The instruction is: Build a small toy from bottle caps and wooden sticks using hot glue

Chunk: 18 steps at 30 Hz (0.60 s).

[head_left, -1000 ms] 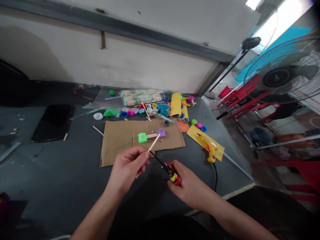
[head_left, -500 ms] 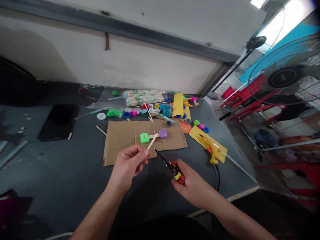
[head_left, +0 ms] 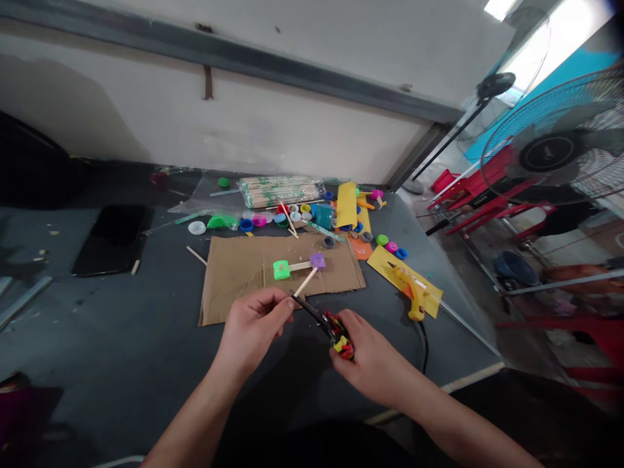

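My left hand pinches a thin wooden stick that points up and to the right. My right hand grips pliers with red and yellow handles; their dark jaws reach the stick right beside my left fingertips. Just beyond, on a sheet of brown cardboard, lies a stick with a green cap on one end and a purple cap on the other.
A yellow glue gun lies on yellow paper at the right, its cord running off the table edge. Coloured bottle caps, a packet of sticks and yellow card sit behind the cardboard. A black phone lies left. A standing fan is at right.
The pliers have swung left and their jaws now meet the stick at my left fingertips; half a second ago they were apart from it. My left hand stayed almost in place.
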{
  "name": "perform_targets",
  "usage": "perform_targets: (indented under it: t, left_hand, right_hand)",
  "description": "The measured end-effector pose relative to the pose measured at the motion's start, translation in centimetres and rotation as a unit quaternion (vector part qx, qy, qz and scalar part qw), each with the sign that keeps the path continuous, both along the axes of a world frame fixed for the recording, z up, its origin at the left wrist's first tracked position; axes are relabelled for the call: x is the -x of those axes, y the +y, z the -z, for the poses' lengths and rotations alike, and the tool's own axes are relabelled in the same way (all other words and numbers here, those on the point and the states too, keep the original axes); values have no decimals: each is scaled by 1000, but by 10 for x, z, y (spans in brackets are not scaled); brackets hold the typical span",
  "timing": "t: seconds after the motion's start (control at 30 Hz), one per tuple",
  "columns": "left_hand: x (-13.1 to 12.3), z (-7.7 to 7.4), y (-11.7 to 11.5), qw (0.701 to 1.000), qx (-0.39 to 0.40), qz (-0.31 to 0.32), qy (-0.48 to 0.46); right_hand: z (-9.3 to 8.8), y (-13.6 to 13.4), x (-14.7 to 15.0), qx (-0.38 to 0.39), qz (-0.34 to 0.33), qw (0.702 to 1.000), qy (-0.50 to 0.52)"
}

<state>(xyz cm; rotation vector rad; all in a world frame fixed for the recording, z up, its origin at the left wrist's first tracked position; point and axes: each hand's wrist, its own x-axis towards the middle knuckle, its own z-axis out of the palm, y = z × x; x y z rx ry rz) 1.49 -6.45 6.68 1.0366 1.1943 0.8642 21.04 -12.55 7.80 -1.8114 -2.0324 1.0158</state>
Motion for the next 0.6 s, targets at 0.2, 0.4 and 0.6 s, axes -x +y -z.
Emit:
perform_targets:
  t: [0.2,0.4,0.6]
  left_hand:
    - [2,7,-1,999,-14,19,30]
    - [3,5,0,997,-28,46,46]
    - [6,2,3,992,-43,101,64]
  right_hand:
    - [0,2,2,8,-2,1000,-9]
    - [3,2,-1,7,-5,1000,-8]
    - [11,0,-3,-6,2,1000,-17]
